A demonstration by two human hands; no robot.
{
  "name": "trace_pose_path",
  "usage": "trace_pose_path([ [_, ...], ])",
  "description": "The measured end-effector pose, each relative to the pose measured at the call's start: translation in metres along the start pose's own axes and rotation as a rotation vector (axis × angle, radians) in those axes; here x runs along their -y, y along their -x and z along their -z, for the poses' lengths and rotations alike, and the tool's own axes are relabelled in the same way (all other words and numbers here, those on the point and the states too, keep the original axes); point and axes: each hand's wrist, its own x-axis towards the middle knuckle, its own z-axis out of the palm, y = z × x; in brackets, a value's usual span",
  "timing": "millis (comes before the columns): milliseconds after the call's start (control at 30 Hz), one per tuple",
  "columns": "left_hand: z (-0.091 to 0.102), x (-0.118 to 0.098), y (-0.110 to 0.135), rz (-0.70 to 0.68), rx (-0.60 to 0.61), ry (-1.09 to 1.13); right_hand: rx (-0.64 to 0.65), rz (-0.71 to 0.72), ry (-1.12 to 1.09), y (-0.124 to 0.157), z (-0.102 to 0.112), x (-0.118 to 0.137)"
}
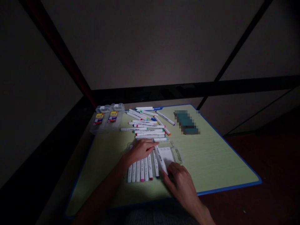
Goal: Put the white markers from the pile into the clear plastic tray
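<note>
Two bare hands, one marker between them. We list the right hand first: thumb and fingers closed on the near end of the held marker, this being the grip. From the grip, the marker's long axis runs away from us and slants leftward, its far end at the fingertips of the left hand. Those fingertips touch it; whether they pinch or merely steady it, we cannot tell. The right hand is nearer to us, the left farther off. Whether the marker lies level or tilted we cannot make out.

Item: one clear case, open, beneath both hands. Just left of the grip in it, one dark-ended marker; farther left, a row of markers, side by side, long axes pointing roughly away from us. Just beyond the grip, a pale panel.

Item: loose markers, beyond the grip and leftward, mostly crosswise.

Item: two labelled boxes, far left of the grip.

Item: one blurred teal object, beyond the grip and rightward.

Item: one blue-edged table, under all.
</note>
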Motion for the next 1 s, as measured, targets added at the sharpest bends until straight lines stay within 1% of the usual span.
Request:
trace_pose_path([
  [133,0.0,-0.001,0.001,-0.071,-0.181,-0.014,-0.046,0.017,0.035,-0.002,0.006,-0.005],
  [167,0.0,-0.002,0.001,-0.081,-0.213,-0.023,-0.06,0.018,0.046,-0.003,0.008,-0.008],
  [233,0.001,-0.003,0.001,-0.097,-0.239,-0.039,-0.081,0.003,0.077,-0.007,0.013,-0.016],
  [433,-0.002,0.0,0.003,-0.099,-0.186,-0.095,-0.128,-0.06,0.189,-0.025,0.035,-0.046],
  [567,-0.003,0.002,0.004,-0.088,-0.136,-0.133,-0.117,-0.126,0.273,-0.035,0.045,-0.057],
  [800,0.0,-0.001,0.003,-0.051,-0.041,-0.178,-0.013,-0.254,0.422,-0.053,0.041,-0.066],
  [1000,0.002,-0.004,0.001,-0.054,-0.013,-0.184,0.102,-0.274,0.496,-0.069,0.038,-0.066],
])
